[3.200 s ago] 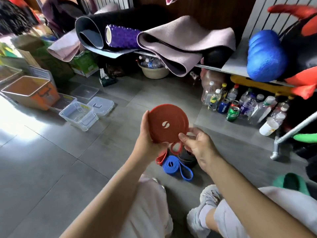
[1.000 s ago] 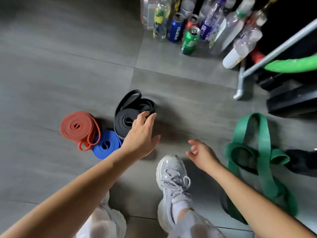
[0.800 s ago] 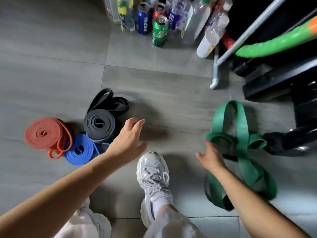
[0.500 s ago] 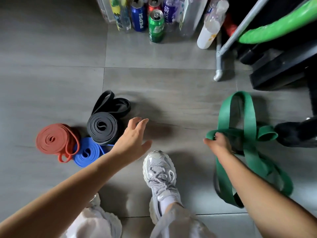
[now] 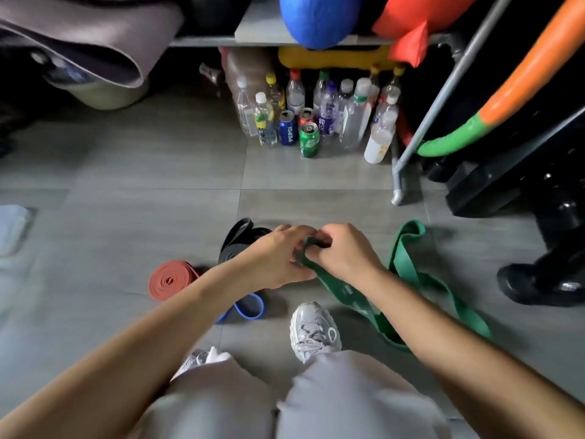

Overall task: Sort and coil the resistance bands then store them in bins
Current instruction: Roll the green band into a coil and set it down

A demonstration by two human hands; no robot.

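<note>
A flat, matte, rubbery green band (image 5: pixel 342 288) lies in loose, twisted loops on the smooth grey tiled floor (image 5: pixel 126 191), running from the middle out to the right, with small pale print on its wide face. One end is lifted off the tiles and bunched between both hands. To the left sit three more strips of the same rubber: a red band (image 5: pixel 169 280) wound into a tight flat disc, a black band (image 5: pixel 235 245) coiled with a loose loop at its far side, and a blue band (image 5: pixel 250 307) mostly hidden under the left forearm. A grey mesh sneaker (image 5: pixel 313 327) is planted just beside the green strip, near the knees. Further back, clear plastic bottles and drink cans (image 5: pixel 316 115) crowd the floor under a shelf holding a blue ball (image 5: pixel 316 17), next to a grey metal rack leg (image 5: pixel 421 122). The left hand (image 5: pixel 275 258) and right hand (image 5: pixel 342 251) meet knuckle to knuckle above the floor, fingers curled inward and pinching the folded green end; the fingertips themselves are hidden behind the knuckles.
</note>
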